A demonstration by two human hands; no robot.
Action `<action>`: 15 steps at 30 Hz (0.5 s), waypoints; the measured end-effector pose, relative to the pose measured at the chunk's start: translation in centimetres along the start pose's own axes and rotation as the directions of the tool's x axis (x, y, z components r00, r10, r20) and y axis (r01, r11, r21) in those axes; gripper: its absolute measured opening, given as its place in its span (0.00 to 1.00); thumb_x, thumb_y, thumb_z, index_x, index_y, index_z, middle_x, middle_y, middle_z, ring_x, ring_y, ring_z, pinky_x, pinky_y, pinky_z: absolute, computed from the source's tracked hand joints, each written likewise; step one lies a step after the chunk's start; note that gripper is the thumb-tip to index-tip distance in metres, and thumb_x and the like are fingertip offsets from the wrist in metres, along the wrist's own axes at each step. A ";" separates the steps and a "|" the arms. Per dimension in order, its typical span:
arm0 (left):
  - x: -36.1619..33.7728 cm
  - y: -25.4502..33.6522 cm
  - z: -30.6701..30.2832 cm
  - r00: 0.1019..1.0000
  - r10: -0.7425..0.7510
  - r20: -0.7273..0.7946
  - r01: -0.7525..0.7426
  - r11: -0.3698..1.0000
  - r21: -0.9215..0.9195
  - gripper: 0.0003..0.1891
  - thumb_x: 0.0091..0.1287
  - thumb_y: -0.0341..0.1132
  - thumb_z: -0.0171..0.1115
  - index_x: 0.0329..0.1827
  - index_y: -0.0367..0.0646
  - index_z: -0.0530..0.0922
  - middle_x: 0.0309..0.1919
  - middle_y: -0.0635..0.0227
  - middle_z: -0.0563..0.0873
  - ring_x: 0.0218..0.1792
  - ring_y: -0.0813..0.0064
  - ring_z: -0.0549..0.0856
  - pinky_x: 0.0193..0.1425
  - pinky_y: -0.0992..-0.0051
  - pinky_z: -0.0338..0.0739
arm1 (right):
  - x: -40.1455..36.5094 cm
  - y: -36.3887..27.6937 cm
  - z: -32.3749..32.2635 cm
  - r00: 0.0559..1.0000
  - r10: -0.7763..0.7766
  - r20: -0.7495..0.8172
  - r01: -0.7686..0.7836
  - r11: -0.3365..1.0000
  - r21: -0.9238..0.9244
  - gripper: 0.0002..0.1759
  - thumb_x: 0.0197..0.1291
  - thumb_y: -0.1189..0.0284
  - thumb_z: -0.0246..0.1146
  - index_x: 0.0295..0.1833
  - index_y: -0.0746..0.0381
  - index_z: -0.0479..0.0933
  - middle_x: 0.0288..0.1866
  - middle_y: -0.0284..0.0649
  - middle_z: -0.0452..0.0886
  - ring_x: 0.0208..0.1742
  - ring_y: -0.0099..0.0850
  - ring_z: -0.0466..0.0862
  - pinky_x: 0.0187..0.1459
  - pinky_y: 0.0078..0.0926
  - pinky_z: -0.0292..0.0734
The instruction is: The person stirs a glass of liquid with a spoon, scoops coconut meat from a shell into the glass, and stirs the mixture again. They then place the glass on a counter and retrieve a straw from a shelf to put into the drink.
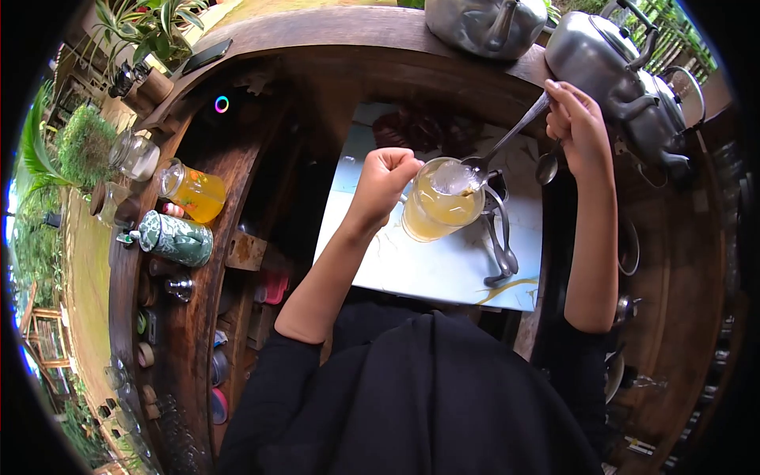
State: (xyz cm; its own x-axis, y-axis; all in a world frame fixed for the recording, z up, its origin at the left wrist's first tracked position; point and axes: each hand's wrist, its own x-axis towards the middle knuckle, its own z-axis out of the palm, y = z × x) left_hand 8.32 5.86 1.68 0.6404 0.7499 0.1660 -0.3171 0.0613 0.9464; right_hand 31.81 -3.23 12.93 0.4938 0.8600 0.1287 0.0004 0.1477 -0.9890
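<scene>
My left hand (384, 188) is closed around the handle side of a clear glass mug (426, 225) with a pale yellow drink in it. A large lump of ice (453, 176) shows at the mug's mouth. Raised at the upper right, my right hand (579, 131) pinches the end of a long metal spoon (516, 127), whose bowl is at the mug's rim beside the ice. A smaller spoon (546, 168) hangs just below the right fingers. Partly behind the mug, a metal hand tool with curved handles (500, 253) lies on the white marble-patterned tabletop (380, 265).
Metal kettles (590, 47) stand on the wooden counter (332, 32) at the upper right. Along the left shelf are a glass jug of orange drink (202, 194), a green mottled enamel mug (178, 237) and glass jars (134, 154). A phone (207, 56) lies near a potted plant (154, 28).
</scene>
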 end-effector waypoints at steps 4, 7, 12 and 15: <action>0.0 -3.4 -0.3 0.997 -0.064 -0.045 0.062 0.997 -0.042 0.17 0.55 0.26 0.56 0.11 0.44 0.61 0.11 0.81 0.63 0.17 0.91 0.59 0.20 0.82 0.52 | -1.2 2.5 -1.1 0.997 0.003 -0.074 -0.006 1.000 -0.029 0.12 0.59 0.69 0.60 0.24 0.58 0.69 0.15 0.20 0.58 0.14 0.11 0.53 0.17 0.16 0.43; -0.2 -5.3 -0.6 0.997 -0.067 -0.047 0.064 0.996 -0.060 0.17 0.55 0.25 0.55 0.12 0.45 0.59 0.12 0.81 0.62 0.18 0.91 0.59 0.22 0.83 0.53 | -2.1 4.2 -1.6 0.992 0.021 -0.124 -0.028 0.998 -0.056 0.10 0.62 0.70 0.58 0.28 0.59 0.71 0.13 0.21 0.55 0.13 0.12 0.51 0.18 0.17 0.44; -0.8 -8.6 -1.1 0.995 -0.034 -0.096 0.029 0.998 -0.055 0.17 0.54 0.23 0.54 0.13 0.45 0.56 0.14 0.83 0.59 0.20 0.91 0.57 0.23 0.83 0.51 | -4.0 7.7 -2.1 0.979 0.017 -0.205 -0.025 0.999 -0.038 0.10 0.60 0.70 0.60 0.27 0.60 0.72 0.15 0.19 0.57 0.14 0.09 0.52 0.17 0.16 0.41; -1.2 -11.1 -1.7 0.993 -0.055 -0.108 0.051 0.998 -0.036 0.18 0.54 0.23 0.54 0.13 0.45 0.56 0.14 0.83 0.58 0.20 0.90 0.55 0.22 0.81 0.48 | -4.9 10.4 -2.0 0.961 0.026 -0.275 -0.038 0.999 -0.036 0.10 0.61 0.70 0.59 0.27 0.61 0.73 0.15 0.19 0.58 0.15 0.09 0.52 0.17 0.15 0.41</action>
State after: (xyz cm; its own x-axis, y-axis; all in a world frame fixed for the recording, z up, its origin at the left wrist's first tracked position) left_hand 9.91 5.41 -9.53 0.5775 0.8122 0.0829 -0.3086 0.1232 0.9432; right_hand 31.14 -6.94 1.88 0.7135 0.6964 0.0777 0.0130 0.0977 -0.9951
